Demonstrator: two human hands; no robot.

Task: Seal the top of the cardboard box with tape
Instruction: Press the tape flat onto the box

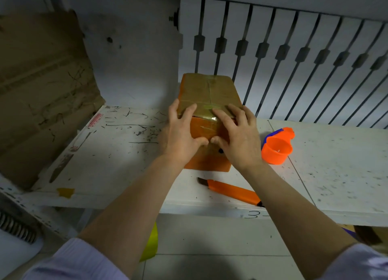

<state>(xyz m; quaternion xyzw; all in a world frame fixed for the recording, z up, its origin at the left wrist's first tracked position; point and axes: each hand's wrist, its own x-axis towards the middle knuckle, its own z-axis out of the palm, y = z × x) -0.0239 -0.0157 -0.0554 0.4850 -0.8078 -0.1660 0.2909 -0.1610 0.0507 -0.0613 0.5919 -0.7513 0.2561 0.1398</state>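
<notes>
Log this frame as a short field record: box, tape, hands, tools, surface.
box: cardboard box on the white table, top flaps closed
tape: clear tape strip runs across the top and down the near face
left hand: left hand flat on the box's near left edge, fingers on top, thumb on the near face
right hand: right hand pressing the tape at the near edge
tools: orange tape dispenser right of the box; orange utility knife in front, both untouched

Tape dispenser (277, 146) right of box (207, 90), knife (231, 190) in front.
</notes>
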